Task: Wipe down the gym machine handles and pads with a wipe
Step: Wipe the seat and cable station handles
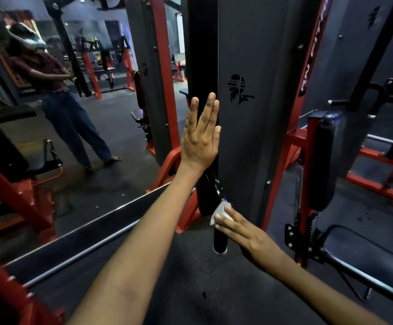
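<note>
Right hand (242,231) low in the middle, fingers flat, pressing small white wipe (221,213) on shiny black round handle (220,240) to rub it clean; left hand (200,139) spread wide above, steadying against tall dark grey metal machine panel (249,137)

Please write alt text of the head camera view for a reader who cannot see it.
The right hand presses a white wipe with straight fingers against a black cylindrical handle grip low on a dark grey gym machine panel. The left hand rests flat and open on the panel's edge, beside a wall mirror.
</note>
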### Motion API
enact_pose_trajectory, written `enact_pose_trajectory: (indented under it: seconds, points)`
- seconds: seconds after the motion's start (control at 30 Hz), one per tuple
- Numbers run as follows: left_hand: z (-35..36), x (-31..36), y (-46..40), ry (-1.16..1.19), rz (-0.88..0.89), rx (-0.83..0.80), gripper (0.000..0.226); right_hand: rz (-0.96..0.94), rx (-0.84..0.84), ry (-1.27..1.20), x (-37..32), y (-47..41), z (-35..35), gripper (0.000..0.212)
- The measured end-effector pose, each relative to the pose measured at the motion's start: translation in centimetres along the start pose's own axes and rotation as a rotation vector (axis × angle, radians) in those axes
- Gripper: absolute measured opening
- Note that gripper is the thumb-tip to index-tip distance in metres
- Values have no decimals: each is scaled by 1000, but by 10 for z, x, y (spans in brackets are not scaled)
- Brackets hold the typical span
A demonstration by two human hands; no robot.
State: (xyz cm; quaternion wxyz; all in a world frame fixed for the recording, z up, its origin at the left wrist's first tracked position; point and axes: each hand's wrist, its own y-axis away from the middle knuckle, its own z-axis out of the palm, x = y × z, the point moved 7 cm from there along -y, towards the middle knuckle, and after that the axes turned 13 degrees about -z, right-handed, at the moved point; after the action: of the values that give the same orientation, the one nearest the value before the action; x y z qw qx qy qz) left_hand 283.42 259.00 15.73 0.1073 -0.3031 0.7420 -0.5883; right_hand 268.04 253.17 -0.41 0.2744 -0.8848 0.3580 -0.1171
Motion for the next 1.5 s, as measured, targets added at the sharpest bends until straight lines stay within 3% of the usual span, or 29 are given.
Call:
enact_pose_trajectory:
  seconds: [0.13,0.3,0.57,0.73,0.87,0.93,1.03,1.13,1.2,1.3,1.37,1.43,1.5]
  points:
    - [-1,0,2,21,-36,-11,67,-116,-12,46,-1,6,-12,37]
    - [-3,2,0,-15,17,12,79,-2,84,230,14,-59,-29,36]
    - [-1,-1,2,-7,-6,5,78,-445,-259,465,-10,-18,17,36]
    - [1,-1,10,-6,-32,7,78,-220,-63,584,-1,-58,-3,32]
    - [3,-5,14,-29,-36,-20,73,-252,-394,692,-12,-39,56,32]
    - [4,-5,13,-36,-50,-33,70,-323,-472,652,-16,-22,70,34]
    - [4,-5,13,-18,-92,-35,67,-341,-300,611,-19,-31,51,33]
    - [5,-4,16,-11,-109,-17,66,-165,-178,714,-10,-53,32,38]
    - [5,-4,18,-36,-111,-7,67,-144,-245,734,-9,-47,44,34]
    - [2,-6,17,-81,-107,10,72,-298,-399,661,-17,-6,71,34]
    - [1,-4,17,-127,-114,15,70,-372,-408,536,-16,32,74,36]
    - [3,-3,20,-200,-125,42,64,-256,-215,316,-10,56,51,36]
    - [6,-4,24,-239,-131,68,62,112,153,50,7,57,7,36]
